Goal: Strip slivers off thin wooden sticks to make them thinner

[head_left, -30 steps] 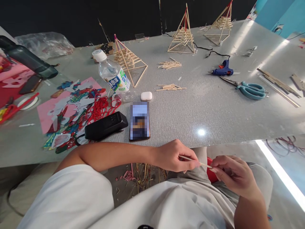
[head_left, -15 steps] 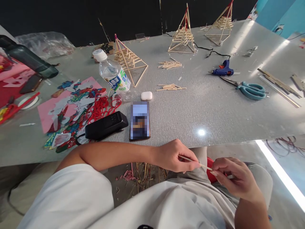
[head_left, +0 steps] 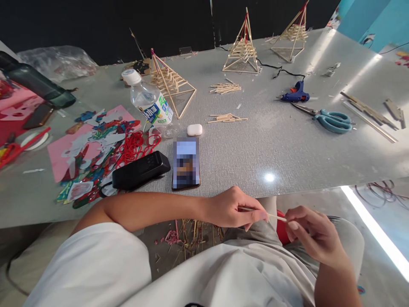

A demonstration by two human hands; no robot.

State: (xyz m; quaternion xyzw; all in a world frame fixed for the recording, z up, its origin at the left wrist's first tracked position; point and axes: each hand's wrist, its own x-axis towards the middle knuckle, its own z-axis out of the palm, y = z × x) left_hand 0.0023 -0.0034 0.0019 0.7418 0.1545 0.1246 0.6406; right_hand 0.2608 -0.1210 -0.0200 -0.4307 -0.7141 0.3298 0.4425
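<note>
Between my hands, over my lap and just off the table's front edge, runs a thin wooden stick (head_left: 276, 217). My left hand (head_left: 238, 208) pinches it, with one end lying back under the fingers. At the stick's other end, my right hand (head_left: 315, 232) closes thumb and fingertips on it. On the table beyond lie two small piles of cut sticks, a nearer pile (head_left: 227, 118) and a farther pile (head_left: 225, 88). Three pyramid frames of sticks stand behind them: a left pyramid (head_left: 174, 85), a middle pyramid (head_left: 244, 51) and a right pyramid (head_left: 294, 36).
A phone (head_left: 185, 164), black case (head_left: 140, 170), white earbud case (head_left: 194, 130) and plastic bottle (head_left: 150, 102) stand left of centre. Red cord (head_left: 132, 147) lies on paper scraps (head_left: 92, 157). A glue gun (head_left: 297, 92) and scissors (head_left: 334, 121) lie right. Sticks litter the floor (head_left: 198, 238).
My right thumb has shifted on the stick, and the stick now lies flatter. My left hand has barely moved. The whole view has shifted slightly.
</note>
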